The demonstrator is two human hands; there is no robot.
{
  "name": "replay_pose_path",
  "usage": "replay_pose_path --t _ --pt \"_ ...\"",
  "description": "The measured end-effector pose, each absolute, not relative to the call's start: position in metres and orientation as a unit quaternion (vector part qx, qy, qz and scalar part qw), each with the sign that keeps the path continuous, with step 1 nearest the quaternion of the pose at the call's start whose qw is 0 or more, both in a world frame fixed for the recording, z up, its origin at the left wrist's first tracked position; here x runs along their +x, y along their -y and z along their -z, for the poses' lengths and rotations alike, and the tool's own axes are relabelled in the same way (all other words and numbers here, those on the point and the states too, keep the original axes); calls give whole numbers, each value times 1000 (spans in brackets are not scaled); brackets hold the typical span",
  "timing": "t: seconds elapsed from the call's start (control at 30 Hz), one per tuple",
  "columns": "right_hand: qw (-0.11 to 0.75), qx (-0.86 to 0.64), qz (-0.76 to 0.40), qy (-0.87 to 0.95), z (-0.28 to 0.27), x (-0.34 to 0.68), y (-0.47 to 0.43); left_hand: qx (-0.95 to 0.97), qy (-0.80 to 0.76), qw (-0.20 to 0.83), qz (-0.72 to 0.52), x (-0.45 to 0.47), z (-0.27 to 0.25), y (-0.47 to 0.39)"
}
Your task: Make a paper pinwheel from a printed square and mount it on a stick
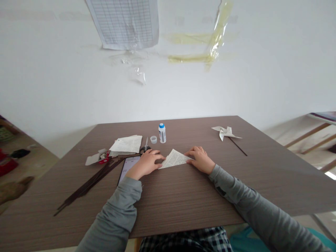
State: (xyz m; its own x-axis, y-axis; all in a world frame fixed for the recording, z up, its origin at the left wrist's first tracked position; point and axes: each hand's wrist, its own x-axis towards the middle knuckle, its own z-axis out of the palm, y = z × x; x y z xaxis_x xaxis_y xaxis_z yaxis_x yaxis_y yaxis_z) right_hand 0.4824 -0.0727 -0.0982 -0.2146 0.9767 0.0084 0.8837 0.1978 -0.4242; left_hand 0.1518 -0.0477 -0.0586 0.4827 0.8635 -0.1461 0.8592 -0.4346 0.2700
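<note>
A sheet of printed paper (174,159), folded into a triangle, lies on the table in front of me with its peak pointing away. My left hand (149,162) grips its left corner between thumb and fingers. At the opposite corner, my right hand (201,159) has the paper between thumb and forefinger. Just beyond my left hand are scissors (145,146), partly covered by my fingers. A phone (128,167) lies under my left wrist, partly hidden. Behind the paper stands a white glue bottle (162,134) with a blue top, beside a small clear cap (153,139).
Printed sheets (128,144) are stacked at the left, near an opened small red-and-white box (103,157) and a bundle of thin dark sticks (88,182). A paper pinwheel (225,133) on a dark stick lies at the right. A white wall (183,94) borders the table's (183,206) far edge.
</note>
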Motion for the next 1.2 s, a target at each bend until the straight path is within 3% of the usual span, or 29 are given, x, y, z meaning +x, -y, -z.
replay_pose_path --t 0.53,1.2 --pt "152 -599 -161 770 106 482 69 855 -501 136 -7 155 59 52" --pt "236 -636 -146 720 101 483 70 849 -512 131 2 147 69 44"
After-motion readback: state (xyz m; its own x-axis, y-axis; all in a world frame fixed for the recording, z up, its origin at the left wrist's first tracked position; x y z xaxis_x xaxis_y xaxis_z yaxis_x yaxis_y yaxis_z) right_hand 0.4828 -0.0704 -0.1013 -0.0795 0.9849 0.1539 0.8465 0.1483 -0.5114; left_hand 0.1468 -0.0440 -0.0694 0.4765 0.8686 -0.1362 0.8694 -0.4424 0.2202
